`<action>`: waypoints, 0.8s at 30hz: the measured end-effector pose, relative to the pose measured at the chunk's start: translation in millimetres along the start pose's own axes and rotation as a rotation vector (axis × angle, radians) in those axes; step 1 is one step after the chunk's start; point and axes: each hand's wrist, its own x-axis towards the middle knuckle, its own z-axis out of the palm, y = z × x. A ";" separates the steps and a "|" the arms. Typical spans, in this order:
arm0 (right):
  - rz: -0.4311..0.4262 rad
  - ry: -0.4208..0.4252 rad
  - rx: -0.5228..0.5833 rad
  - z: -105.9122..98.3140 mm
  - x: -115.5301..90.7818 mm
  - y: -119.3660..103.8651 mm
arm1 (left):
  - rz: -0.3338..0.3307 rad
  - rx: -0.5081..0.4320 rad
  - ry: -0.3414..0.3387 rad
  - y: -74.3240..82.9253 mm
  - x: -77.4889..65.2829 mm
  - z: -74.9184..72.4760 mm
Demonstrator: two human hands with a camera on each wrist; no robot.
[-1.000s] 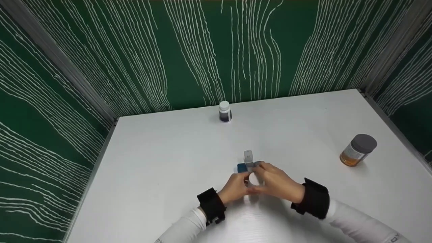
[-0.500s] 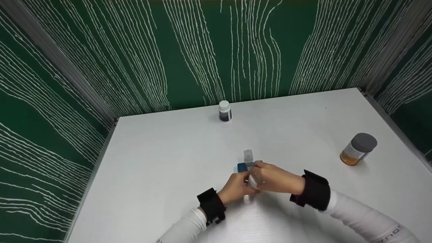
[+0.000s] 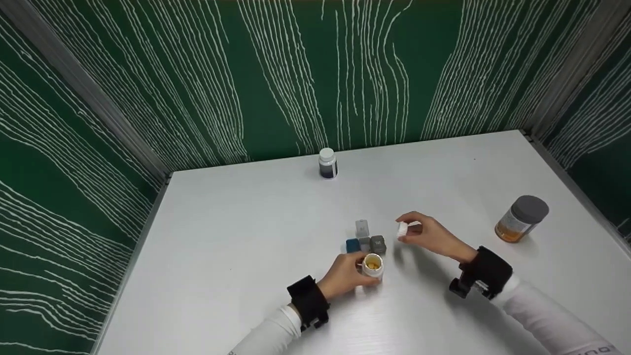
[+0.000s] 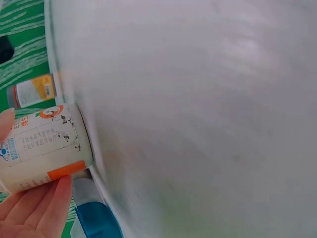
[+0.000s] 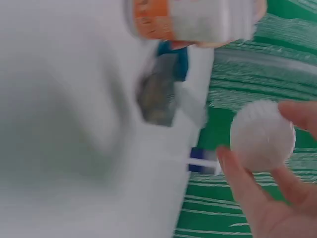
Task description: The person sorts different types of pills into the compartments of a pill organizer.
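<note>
A: What comes first from the left?
B: The back bottle [image 3: 328, 165], white on top and dark below; it stands upright near the far edge of the table [image 3: 222, 222]; well in front of it is the left hand [image 3: 343, 274].
A: Is that hand holding anything?
B: It is; but first, just beyond it, come the blue box [image 3: 352, 245] and, a little farther back, the clear lid [image 3: 362, 228]; then the open bottle [image 4: 47, 148], which the left hand grasps round its side; its mouth faces up, with yellow pills [image 3: 372, 266] inside; whether its base touches the table, I cannot tell.
A: And next?
B: The grey box [image 3: 378, 244], just behind the bottle; then the white cap [image 5: 262, 136], held above the table; the right hand [image 3: 431, 239] pinches it, well apart from the left hand.
A: Farther right?
B: The jar [image 3: 515, 228]; it stands near the right edge, grey lid [image 3: 530, 209] on, amber at the bottom.
</note>
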 end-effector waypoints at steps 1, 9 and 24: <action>0.032 0.023 -0.008 -0.7 -0.2 5.8 | -0.003 -0.004 -0.001 -0.2 -0.1 0.1; 0.099 0.095 -0.108 -4.9 3.7 38.4 | -0.015 -0.020 -0.003 -1.5 -0.4 0.6; 0.064 0.130 -0.347 -7.9 4.6 56.2 | -0.033 -0.054 -0.009 -0.3 -0.3 -0.5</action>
